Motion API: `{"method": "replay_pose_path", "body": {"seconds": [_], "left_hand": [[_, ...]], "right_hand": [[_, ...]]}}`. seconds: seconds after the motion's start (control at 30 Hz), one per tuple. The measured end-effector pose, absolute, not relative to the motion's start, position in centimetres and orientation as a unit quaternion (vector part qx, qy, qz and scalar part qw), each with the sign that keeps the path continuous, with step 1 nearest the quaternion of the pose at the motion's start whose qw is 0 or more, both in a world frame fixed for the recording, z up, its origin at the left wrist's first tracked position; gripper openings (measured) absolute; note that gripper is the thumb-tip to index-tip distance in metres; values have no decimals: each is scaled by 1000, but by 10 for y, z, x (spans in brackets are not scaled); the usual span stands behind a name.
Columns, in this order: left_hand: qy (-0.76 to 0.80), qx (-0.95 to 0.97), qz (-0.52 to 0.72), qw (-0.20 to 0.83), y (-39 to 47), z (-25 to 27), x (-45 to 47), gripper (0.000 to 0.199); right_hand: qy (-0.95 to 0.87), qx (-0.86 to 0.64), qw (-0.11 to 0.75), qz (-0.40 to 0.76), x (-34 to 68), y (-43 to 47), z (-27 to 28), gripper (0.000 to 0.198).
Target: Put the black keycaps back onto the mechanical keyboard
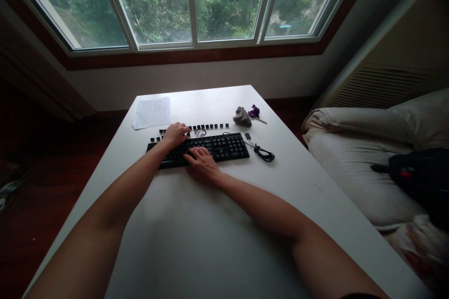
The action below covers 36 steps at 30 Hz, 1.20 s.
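A black full-size keyboard (229, 146) lies across the white table, slightly angled. My left hand (174, 135) reaches over its upper left part, fingers bent together at a small black keycap (188, 134); the grip is partly hidden. On the keyboard's front middle rests my right hand (203, 163), fingers apart and touching the keys, holding nothing. Behind the keyboard runs a row of loose black keycaps (211, 126), with a few more (152, 139) at the left. A small, light-coloured looped item (200, 133) lies between this row and the keyboard.
A coiled black cable (264, 154) lies to the keyboard's right. Farther back are a crumpled grey cloth (242, 117) and a purple item with a light stick (254, 111). Printed paper (152, 112) occupies the back left of the table (196, 243). A sofa (351, 168) stands right.
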<state>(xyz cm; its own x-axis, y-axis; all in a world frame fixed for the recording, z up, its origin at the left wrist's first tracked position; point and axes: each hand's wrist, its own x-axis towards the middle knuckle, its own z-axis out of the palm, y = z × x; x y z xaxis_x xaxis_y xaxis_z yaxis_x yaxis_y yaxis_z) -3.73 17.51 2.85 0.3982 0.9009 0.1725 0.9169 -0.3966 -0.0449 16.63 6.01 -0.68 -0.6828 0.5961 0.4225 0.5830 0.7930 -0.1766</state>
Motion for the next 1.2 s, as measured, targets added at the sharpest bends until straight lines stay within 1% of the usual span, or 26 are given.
{"method": "replay_pose_path", "body": {"seconds": [0.2,0.33,0.53,0.87,1.0,1.2], "left_hand": [[-517,-851,-16,86,193,27,-31,21],[-522,-849,-20,80,194,24,-27,21],[-535,-838,-104,40,183,28,-35,28],[-500,-849,-169,-44,143,44,-70,26],[-503,-850,-146,-63,132,49,-78,26],[-499,-859,-96,-63,124,45,-84,26]], "right_hand": [[-917,-321,234,19,168,62,-5,47],[-918,-318,236,12,168,63,-6,46],[-917,-320,237,18,169,62,-6,46],[-917,-319,239,10,167,60,-7,47],[-916,-319,241,14,167,59,-7,46],[-917,-315,243,23,167,58,-6,46]]}}
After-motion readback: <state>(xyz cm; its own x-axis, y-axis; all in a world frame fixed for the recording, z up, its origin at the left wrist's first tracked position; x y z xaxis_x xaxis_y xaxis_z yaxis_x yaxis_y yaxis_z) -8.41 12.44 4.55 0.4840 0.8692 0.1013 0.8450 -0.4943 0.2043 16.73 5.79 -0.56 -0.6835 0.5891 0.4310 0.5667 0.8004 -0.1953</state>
